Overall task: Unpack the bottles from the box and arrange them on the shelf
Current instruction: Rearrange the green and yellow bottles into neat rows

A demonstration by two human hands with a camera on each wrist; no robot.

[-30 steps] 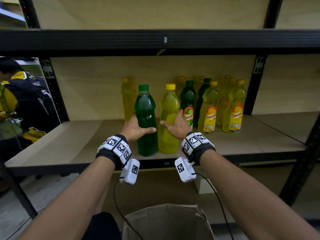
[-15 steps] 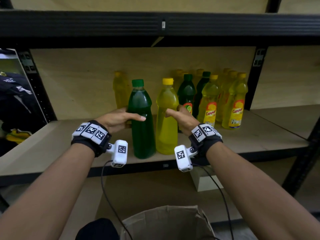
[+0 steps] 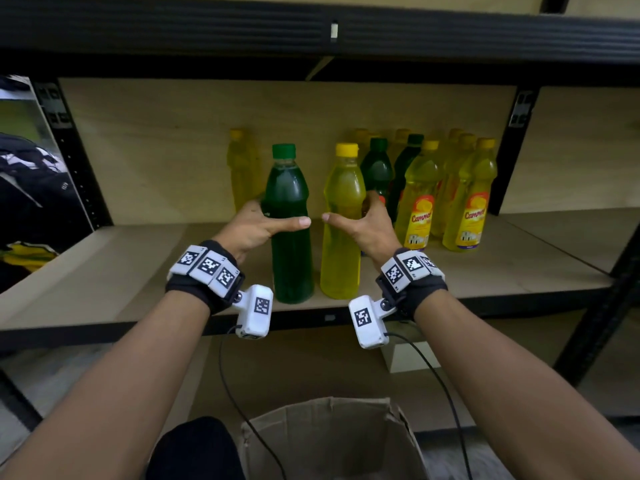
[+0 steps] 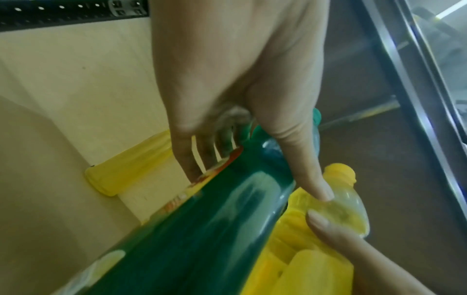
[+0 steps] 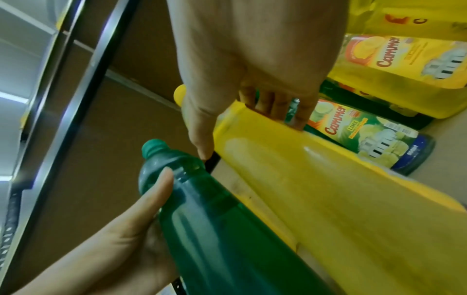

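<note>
While each hand (image 3: 251, 226) (image 3: 363, 225) grips one, green bottle (image 3: 289, 216) and yellow bottle (image 3: 343, 220) stand upright, caps up.

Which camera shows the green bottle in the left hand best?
The head view: the green bottle stands whole on the shelf, gripped by the left hand. Both wrist views show it close up, blurred, base cropped.

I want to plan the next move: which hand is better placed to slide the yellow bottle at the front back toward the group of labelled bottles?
Probably the right hand: it grips the yellow bottle, with the labelled bottles just beyond it. The left hand holds the green bottle.
</note>
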